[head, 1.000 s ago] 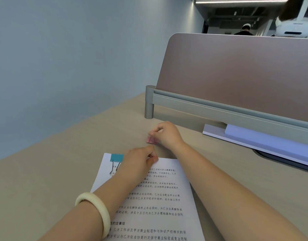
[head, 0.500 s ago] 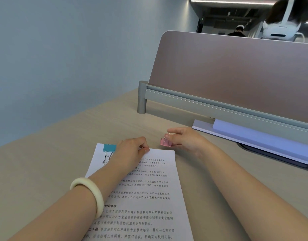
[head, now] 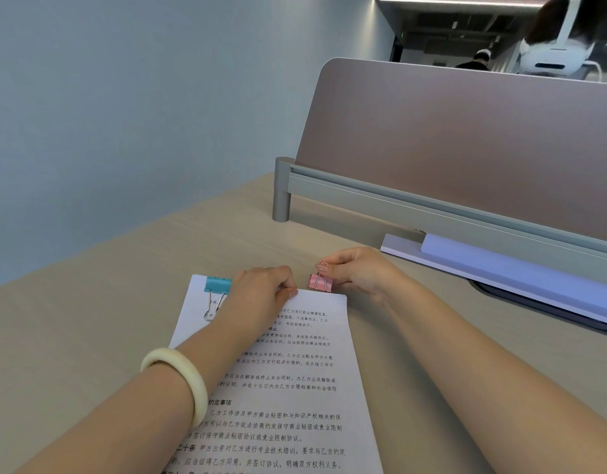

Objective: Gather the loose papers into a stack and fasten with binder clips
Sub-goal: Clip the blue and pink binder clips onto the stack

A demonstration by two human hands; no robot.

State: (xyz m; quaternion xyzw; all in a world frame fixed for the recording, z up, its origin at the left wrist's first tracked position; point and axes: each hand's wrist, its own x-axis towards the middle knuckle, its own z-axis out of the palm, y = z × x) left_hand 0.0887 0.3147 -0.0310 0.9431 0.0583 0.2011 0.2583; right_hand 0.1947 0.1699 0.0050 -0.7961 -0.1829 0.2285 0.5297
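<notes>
The right hand (head: 357, 271), fingers pinching the pink binder clip (head: 318, 281), holds it just beyond the paper stack (head: 278, 388)'s top edge, which the left hand (head: 261, 289) presses flat.

Even, soft daylight; sharp centre, wide-angle bending and blur at edges.

- The paper stack (head: 278, 378) runs off the bottom edge; the left forearm hides part of its text.
- The left hand (head: 261, 295) covers the stack's top edge beside the blue clip (head: 218, 284).
- Whether the pink clip (head: 320, 282) bites the paper cannot be told.
</notes>
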